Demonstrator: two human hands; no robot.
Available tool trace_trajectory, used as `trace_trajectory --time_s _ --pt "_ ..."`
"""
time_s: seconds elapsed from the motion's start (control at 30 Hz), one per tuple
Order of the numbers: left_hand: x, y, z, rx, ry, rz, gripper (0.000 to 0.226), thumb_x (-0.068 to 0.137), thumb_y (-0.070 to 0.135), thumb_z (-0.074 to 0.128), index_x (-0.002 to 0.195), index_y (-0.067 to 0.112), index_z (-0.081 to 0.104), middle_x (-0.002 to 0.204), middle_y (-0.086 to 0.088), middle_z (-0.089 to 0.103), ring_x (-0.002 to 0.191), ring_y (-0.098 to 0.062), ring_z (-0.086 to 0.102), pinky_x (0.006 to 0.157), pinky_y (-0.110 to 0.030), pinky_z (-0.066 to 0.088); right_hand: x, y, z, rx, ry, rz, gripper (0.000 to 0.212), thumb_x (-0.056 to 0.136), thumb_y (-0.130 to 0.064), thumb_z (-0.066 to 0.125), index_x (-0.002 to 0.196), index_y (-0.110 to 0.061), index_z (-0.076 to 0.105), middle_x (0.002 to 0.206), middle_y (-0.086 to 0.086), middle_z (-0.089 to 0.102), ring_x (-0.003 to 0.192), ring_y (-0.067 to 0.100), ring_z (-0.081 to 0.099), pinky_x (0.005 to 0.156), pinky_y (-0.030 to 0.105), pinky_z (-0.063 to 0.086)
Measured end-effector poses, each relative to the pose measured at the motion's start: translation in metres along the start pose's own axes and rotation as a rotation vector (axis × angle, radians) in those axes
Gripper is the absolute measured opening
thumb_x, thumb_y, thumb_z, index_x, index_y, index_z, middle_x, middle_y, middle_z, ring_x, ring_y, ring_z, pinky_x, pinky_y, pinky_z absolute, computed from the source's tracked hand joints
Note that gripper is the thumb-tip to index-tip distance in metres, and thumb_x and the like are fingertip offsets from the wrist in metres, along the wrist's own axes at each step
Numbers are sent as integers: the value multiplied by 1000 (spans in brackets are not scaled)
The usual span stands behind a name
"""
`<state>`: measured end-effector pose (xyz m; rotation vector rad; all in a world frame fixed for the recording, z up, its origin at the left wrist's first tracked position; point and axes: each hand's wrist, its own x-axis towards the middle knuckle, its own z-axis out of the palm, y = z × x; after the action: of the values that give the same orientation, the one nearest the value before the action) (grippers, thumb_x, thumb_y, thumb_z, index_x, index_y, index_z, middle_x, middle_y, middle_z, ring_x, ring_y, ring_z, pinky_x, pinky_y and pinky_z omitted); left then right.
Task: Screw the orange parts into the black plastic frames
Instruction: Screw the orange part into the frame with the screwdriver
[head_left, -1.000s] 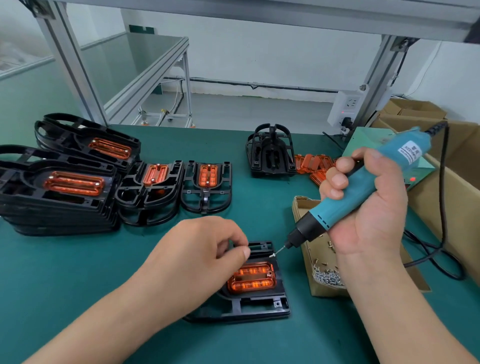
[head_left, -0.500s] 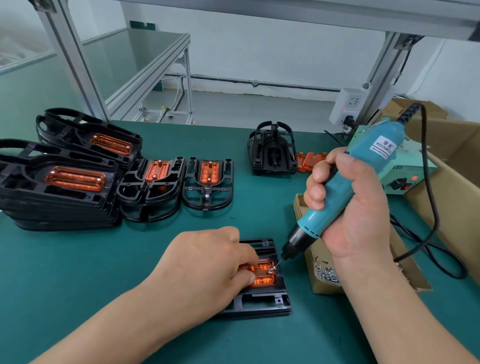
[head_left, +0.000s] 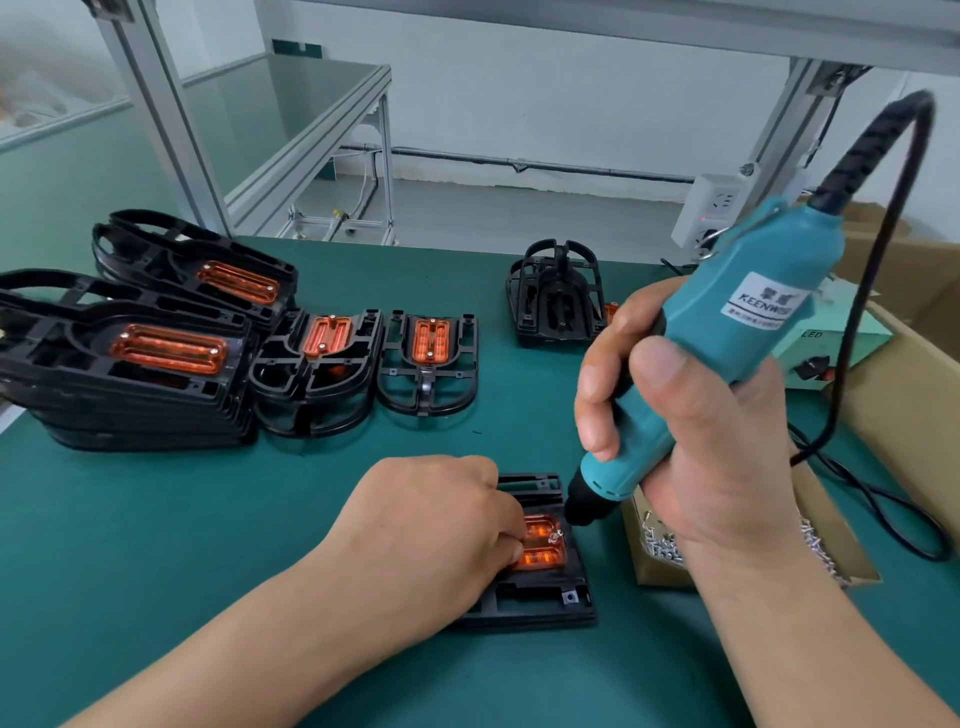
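Since a small silver screw has to be driven straight down, the teal corded electric screwdriver is held near upright, slightly tilted, in the right hand. All fingers and the thumb are wrapped tight round the barrel. Its black nose is lowered just above the screw; bit-to-screw contact cannot be confirmed, as the tip is hidden. The screw sits at the right end of the translucent orange plastic part, which is seated in a flat black plastic frame. That frame is laid on the green table mat, directly in front of the person. The left hand is placed over the frame with fingers curled and fingertips pressed on the orange part just left of the screw. This is judged to stop part and frame shifting under the driver; whether anything is pinched cannot be told. An open cardboard box of loose silver screws is set just right of the frame, under the right hand, presumably for quick pick-up. Black frames already fitted with orange parts are stacked and laid out at far left, likely the done pile. A stack of bare black frames is set at the back, well apart, judged to be waiting stock.
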<state>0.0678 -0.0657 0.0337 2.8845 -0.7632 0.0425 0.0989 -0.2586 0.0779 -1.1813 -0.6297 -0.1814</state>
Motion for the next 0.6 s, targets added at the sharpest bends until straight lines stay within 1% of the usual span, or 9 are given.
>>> trace_trajectory --time_s 0.07,0.13,0.27,0.4,0.47,0.53,0.6 --pt "1 0 1 4 -6 -10 30 101 53 43 118 43 66 87 8 46 86 -12 56 68 -33 49 0 1 3 3 -30 10 24 96 -30 77 107 -14 62 80 9 67 53 24 60 53 28 47" --pt "2 1 0 11 -11 -16 30 101 53 43 117 41 65 87 7 46 87 -13 56 68 -32 47 0 3 7 -2 -54 21 27 96 -35 77 108 -15 64 79 10 67 53 24 59 53 28 47" --pt "2 2 -1 24 -23 -24 29 101 53 44 114 38 65 86 7 47 86 -14 55 64 -32 42 1 8 14 -36 -96 20 23 97 -34 77 109 -18 66 74 12 63 51 25 58 54 30 48" --pt "3 2 0 12 -5 -18 28 101 52 45 113 37 64 96 8 57 92 -14 59 66 -31 45 2 13 18 -84 -120 6 17 99 -35 75 105 -22 65 67 9 62 48 26 56 52 30 48" --pt "3 2 1 2 1 -18 27 100 52 46 112 37 65 98 8 58 93 -14 59 66 -31 45 2 14 19 -101 -125 -2 17 99 -35 75 102 -22 65 66 7 61 46 26 55 52 29 47" --pt "3 1 2 -3 3 -22 27 100 52 47 112 37 65 92 8 55 92 -14 59 65 -31 43 1 15 18 -106 -122 -4 18 99 -35 75 99 -22 64 64 7 60 44 26 53 52 28 47" --pt "3 2 3 -5 6 -30 26 99 52 48 113 39 66 85 9 47 91 -14 58 63 -32 37 1 14 16 -95 -115 0 18 98 -34 75 100 -20 63 63 9 58 43 26 51 53 28 47"
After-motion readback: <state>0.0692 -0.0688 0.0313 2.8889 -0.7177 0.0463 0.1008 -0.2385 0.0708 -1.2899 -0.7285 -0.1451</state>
